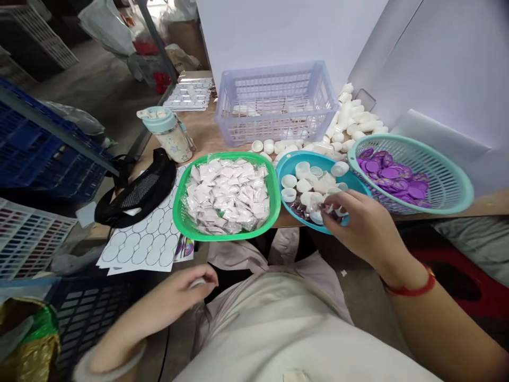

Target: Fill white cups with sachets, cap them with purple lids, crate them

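Note:
My left hand (191, 286) is held above my lap, its fingers curled round a small white plastic cap (198, 282), mostly hidden by them. Over the near right part of a blue basket (284, 165), my right hand (358, 228) has thumb and fingertips pinched on a small clear plastic packet (318, 200), blurred and partly covered. White cup-shaped caps (304, 185) and dark purplish packets (298, 209) lie in this basket. Beside it on the left stands a green basket (177, 215) heaped with small clear-wrapped white packets (230, 193).
A teal basket (451, 183) of purple discs (392, 172) sits at the right. Behind are a lavender crate (274, 119) and piled white plastic pieces (360, 119). At the left lie a bottle (169, 135), a black mesh bag (139, 193) and printed circle sheets (143, 246).

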A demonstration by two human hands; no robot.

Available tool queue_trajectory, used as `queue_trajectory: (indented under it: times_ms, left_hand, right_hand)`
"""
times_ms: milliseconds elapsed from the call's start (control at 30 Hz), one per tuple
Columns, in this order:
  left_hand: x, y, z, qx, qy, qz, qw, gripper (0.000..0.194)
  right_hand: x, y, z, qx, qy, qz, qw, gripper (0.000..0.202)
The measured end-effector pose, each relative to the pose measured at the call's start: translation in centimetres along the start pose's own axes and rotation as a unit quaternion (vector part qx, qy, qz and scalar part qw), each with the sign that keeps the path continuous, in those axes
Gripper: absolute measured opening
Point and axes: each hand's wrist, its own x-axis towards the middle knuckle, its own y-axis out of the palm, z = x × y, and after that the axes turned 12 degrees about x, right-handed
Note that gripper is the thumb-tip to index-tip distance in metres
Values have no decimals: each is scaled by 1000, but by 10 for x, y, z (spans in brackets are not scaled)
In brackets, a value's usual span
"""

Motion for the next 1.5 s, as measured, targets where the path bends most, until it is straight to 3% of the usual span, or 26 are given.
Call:
queue_trajectory:
  times_ms: [100,167,233,300,400,533,633,767,933,1067,1167,1267,1400,1500]
  left_hand:
    - [37,53,28,95,-122,-92,984,29]
    - [59,78,41,124,-157,-140,970,41]
    - [75,91,45,141,-135,-179,964,46]
    - [85,96,44,154,-86,-200,964,44]
    - [92,97,41,171,-47,-209,962,40]
    - [92,92,44,177,-39,-193,964,43]
    - [90,87,31,192,-35,-182,964,44]
    - [102,97,-26,221,12,-159,962,40]
    - [138,137,-114,266,112,-71,955,25]
    - [162,159,-150,310,110,-120,937,30]
    - [164,166,-156,327,103,-143,928,32]
    - [146,163,-149,334,125,-139,924,35]
    - [104,139,-122,342,167,-129,916,30]
    - [80,119,-87,354,140,-146,913,32]
  right_hand:
    - [-50,14,4,213,-80,71,971,3]
    - [-79,44,-5,233,-46,139,962,4]
    - [-98,80,-24,152,-41,157,975,7]
    - [-107,110,-47,117,-50,137,982,13]
    - [-118,131,-76,97,-21,64,993,21]
    - [-143,131,-100,79,70,-41,994,23]
    - [-151,134,-114,98,98,-76,987,19]
    - [-136,144,-129,130,81,-95,984,13]
    - [-119,135,-153,120,49,-118,985,24]
    - [-120,120,-190,78,77,-145,983,29]
    - [-128,119,-211,60,104,-143,982,30]
    - [-146,121,-212,56,123,-139,981,28]
    - [-170,119,-174,78,117,-133,981,29]
    - [-170,123,-132,128,45,-50,989,23]
